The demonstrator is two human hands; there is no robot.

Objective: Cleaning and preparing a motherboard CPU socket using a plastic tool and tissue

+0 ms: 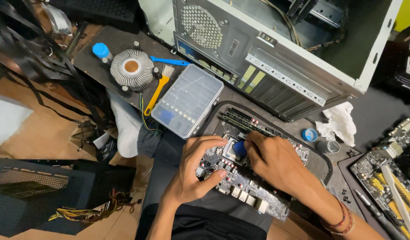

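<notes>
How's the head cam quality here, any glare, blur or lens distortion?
Head view: sharp at centre, both hands (left hand, right hand) and motherboard crisp; mild glare on the clear plastic box; wide-angle bending of the computer case edges; upper-left corner and floor sit in shadow; no motion blur visible.

We see two bare forearms with no sleeves reaching down to them. Our left hand point(194, 171) wears no ring, watch or glove, and its short nails show plainly on the fingers. Our right hand point(276, 162) is likewise bare, but its wrist carries a few thin thread bracelets point(342, 221) in red and dark tones, stacked close together. Below, we wear dark black clothing point(205, 224) over our lap.
</notes>
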